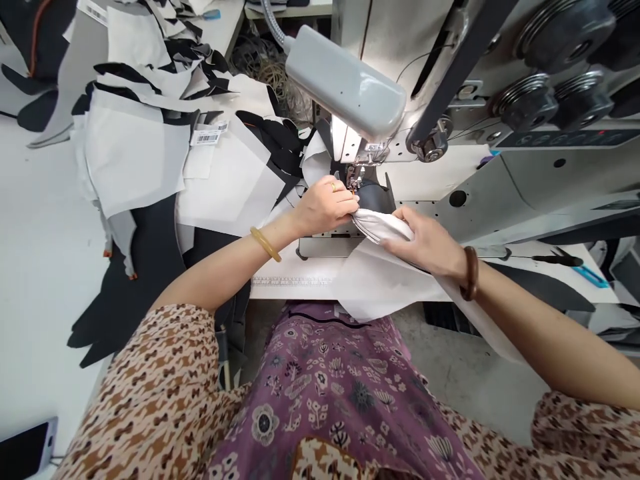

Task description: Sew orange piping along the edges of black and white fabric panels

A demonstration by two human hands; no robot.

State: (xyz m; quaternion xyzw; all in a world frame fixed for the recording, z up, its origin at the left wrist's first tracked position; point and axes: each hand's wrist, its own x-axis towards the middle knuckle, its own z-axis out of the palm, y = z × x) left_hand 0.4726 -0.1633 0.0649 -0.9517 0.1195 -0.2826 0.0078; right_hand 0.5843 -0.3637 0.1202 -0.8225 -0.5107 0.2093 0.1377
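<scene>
A white fabric piece with a folded, layered edge (383, 227) lies in front of the presser foot (354, 177) of a sewing machine (370, 143). My left hand (327, 203) pinches its far end, right beside the foot. The near part is gripped between thumb and fingers of my right hand (425, 241). From there the cloth hangs over the table's front edge toward my lap. Dark fabric (375, 197) shows just right of the foot. The needle tip is too small to make out.
Stacked white and black cut pieces (135, 147) cover the left side. A grey lamp head (347, 83) hangs low over the needle area. Along the front edge runs a ruler strip (290, 281). Thread snips (557, 259) and a blue tool (590, 275) lie right; a phone (27, 450) lies lower left.
</scene>
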